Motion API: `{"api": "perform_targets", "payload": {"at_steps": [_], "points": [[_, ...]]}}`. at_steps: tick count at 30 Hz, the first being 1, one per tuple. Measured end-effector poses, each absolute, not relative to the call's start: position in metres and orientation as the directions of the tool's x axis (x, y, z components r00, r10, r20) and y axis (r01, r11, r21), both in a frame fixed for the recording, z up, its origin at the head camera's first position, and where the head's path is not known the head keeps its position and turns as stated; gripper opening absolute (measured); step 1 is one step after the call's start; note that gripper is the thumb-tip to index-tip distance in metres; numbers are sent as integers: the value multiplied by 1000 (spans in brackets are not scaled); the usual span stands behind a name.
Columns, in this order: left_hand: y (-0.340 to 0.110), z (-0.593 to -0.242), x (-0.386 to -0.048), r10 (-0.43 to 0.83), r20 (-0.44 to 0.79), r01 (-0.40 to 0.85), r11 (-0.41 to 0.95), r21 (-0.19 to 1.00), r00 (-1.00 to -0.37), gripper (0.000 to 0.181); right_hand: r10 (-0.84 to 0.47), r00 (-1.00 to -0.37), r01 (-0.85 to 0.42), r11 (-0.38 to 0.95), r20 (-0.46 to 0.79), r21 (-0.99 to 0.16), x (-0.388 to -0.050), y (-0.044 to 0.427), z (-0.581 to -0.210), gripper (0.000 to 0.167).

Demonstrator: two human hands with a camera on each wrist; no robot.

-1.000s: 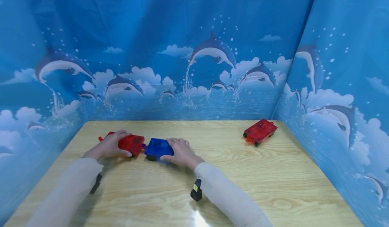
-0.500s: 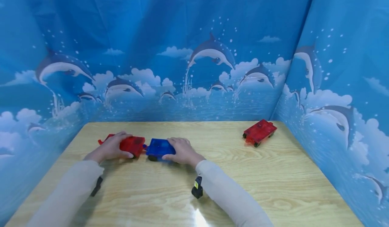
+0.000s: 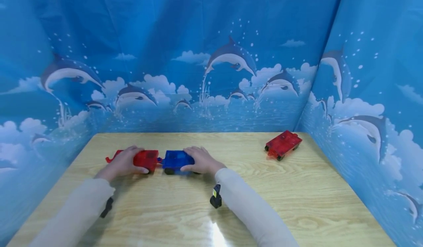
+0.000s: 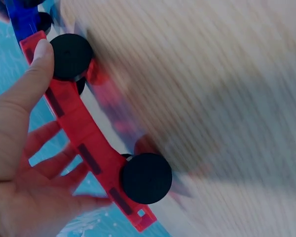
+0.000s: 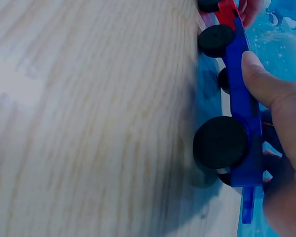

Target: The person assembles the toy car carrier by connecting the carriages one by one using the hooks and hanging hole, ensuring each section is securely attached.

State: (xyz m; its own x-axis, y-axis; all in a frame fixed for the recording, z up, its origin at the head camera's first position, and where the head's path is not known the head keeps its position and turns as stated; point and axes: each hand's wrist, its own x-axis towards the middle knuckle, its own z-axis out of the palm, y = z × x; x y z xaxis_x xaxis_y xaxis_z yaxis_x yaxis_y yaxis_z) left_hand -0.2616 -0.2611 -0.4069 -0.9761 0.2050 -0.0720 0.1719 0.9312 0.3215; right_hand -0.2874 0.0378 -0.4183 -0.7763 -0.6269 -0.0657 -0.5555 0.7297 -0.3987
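Note:
A translucent red toy car base [image 3: 147,159] with black wheels stands on the table at the left. My left hand [image 3: 123,162] grips it across the top; in the left wrist view the thumb [image 4: 41,61] presses one long side and the fingers reach the far side. Just to its right is a blue toy car base [image 3: 174,159], its hitch end meeting the red one's. My right hand [image 3: 202,161] holds the blue base [image 5: 244,113] by its right part, thumb on the near side. Whether the hitches are locked cannot be made out.
Another red toy car base [image 3: 283,143] stands apart at the back right of the wooden table [image 3: 264,195]. Blue dolphin-print curtains [image 3: 211,56] close off the back and sides.
Both hands have shifted slightly towards the front and right, with the red and blue car bases moving together and lining up straighter. The far red base stays put.

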Motion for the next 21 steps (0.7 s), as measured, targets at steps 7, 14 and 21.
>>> {"api": "perform_targets", "payload": {"at_steps": [7,14,21], "points": [[-259,-412,-260,171,-67,142,938,318,-983,100,-644,-761,-555,710,-80,-434,-294,40,-417,77],[-258,-412,-258,164,-66,134,937,323,-984,100,-643,-762,-548,706,-80,-449,-293,41,-417,77],[-257,-413,-259,158,-64,131,943,307,-985,100,-648,-757,-549,703,-89,-452,-293,43,-415,77]]}}
